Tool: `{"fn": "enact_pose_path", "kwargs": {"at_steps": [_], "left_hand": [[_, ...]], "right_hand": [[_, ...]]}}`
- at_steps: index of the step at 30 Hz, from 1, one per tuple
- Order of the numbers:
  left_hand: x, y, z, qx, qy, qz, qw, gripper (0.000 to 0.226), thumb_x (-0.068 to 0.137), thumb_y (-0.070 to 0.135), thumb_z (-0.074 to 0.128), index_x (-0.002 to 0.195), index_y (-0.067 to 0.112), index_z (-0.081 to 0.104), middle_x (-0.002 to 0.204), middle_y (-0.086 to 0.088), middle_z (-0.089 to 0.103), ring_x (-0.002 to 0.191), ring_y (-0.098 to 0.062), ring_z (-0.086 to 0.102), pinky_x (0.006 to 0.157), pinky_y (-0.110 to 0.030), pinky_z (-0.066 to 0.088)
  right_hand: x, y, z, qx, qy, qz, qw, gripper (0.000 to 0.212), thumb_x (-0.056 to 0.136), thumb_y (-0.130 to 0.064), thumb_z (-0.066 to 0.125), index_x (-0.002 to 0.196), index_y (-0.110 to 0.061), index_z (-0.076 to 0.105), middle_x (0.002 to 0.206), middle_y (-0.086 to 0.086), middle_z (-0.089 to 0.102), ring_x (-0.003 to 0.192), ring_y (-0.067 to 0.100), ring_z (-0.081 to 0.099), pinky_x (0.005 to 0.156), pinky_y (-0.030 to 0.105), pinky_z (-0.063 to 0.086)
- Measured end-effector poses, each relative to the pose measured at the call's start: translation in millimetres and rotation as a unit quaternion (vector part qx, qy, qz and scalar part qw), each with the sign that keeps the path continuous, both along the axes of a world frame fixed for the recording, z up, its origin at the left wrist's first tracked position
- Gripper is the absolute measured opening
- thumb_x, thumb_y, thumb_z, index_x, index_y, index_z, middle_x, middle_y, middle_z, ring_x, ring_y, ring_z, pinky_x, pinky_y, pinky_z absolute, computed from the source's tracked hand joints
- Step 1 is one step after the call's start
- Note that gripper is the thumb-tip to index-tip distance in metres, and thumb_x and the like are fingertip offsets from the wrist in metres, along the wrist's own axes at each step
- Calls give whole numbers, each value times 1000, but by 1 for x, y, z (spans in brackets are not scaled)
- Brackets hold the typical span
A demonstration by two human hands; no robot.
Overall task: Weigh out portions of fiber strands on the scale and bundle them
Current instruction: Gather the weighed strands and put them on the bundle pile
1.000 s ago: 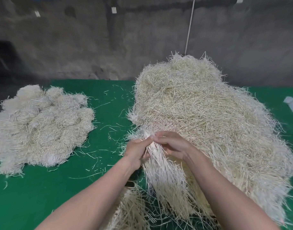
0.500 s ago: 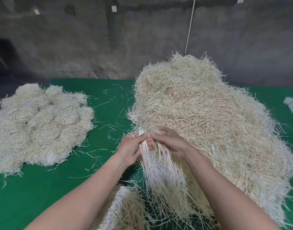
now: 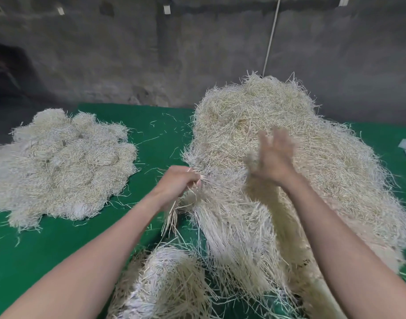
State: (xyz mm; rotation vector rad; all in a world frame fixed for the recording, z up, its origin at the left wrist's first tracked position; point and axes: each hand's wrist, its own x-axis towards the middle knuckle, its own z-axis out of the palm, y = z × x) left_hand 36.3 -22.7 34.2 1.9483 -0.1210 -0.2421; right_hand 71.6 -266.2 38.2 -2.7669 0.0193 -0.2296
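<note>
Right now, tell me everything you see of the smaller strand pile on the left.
The smaller pile is a low, wide, lumpy mound of pale, straw-like strands, whitish at some tips, tangled in clumps. It lies on the green cover, its left edge cut off by the frame, stray strands fringing it. Only the cover touches it; the left hand and right hand are apart from it.

This looks like a rough workshop or processing shed. A bare, stained concrete wall fills the top of the frame, with a white cord running down it. Below, a green-covered table bears bulk fiber: a left heap and a bigger right heap.
</note>
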Motion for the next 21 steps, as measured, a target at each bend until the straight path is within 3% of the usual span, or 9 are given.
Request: {"fn": "enact_pose_path", "kwargs": {"at_steps": [1,3,5,7,9,12,16,18,21], "left_hand": [[-2,-5,4,15,-22,-24,999,25,90,11,54,65,8,52,56,5,45,45,-5,35,42,-10,30],[-6,-12,14,35,-76,-57,995,21,89,12,56,68,8,56,68,2,51,55,-4,44,55,-11,36],[-11,-19,25,-9,-113,-47,992,13,89,11,54,78,8,61,94,2,57,74,-4,54,67,-16,45],[-13,-22,36,-183,-66,-15,981,17,91,9,47,81,7,61,97,1,63,80,-9,60,70,-23,52],[-13,-19,46,-398,29,-9,917,30,91,9,40,64,10,53,62,-6,59,52,-15,55,51,-25,50],[-12,-6,57,-435,28,3,900,48,92,13,37,45,17,42,40,5,34,31,-8,28,30,-17,25],[-11,16,72,-441,-35,7,897,38,93,12,34,55,17,40,42,4,37,32,-7,28,30,-17,24],[-11,24,77,-439,-69,2,896,33,93,13,33,61,16,40,46,3,42,36,-8,31,33,-18,28],[-19,31,76,-338,-104,-1,935,31,96,14,30,71,13,48,57,0,52,45,-10,37,43,-20,32]], "right_hand": [[-8,21,7,90,25,117,989,116,69,-25,77,146,-38,-9,150,-16,-13,139,9,-11,115,36,3],[-25,62,8,270,140,264,915,115,63,-21,81,147,-40,3,146,-20,11,130,-5,19,105,15,30],[-36,91,-10,348,162,304,872,64,73,-11,75,129,-20,45,128,-5,53,106,-6,53,88,17,47],[-42,109,-30,369,147,277,875,13,86,-10,62,91,-20,58,79,0,66,70,6,65,72,26,55],[-42,110,-50,305,132,234,914,17,93,-12,51,80,-21,57,66,1,61,60,23,64,61,38,57],[-35,80,-81,125,113,160,973,18,94,-19,51,111,-16,58,85,3,64,64,21,63,68,32,57],[-38,17,-113,-70,156,31,985,20,94,-8,46,111,-11,55,101,8,65,86,18,61,84,30,52],[-38,4,-112,-35,183,19,982,32,88,-2,50,119,-9,52,113,11,62,98,22,59,90,31,50],[-43,16,-77,94,172,67,978,44,81,1,58,122,-13,48,124,4,54,114,23,53,98,30,44]]}}
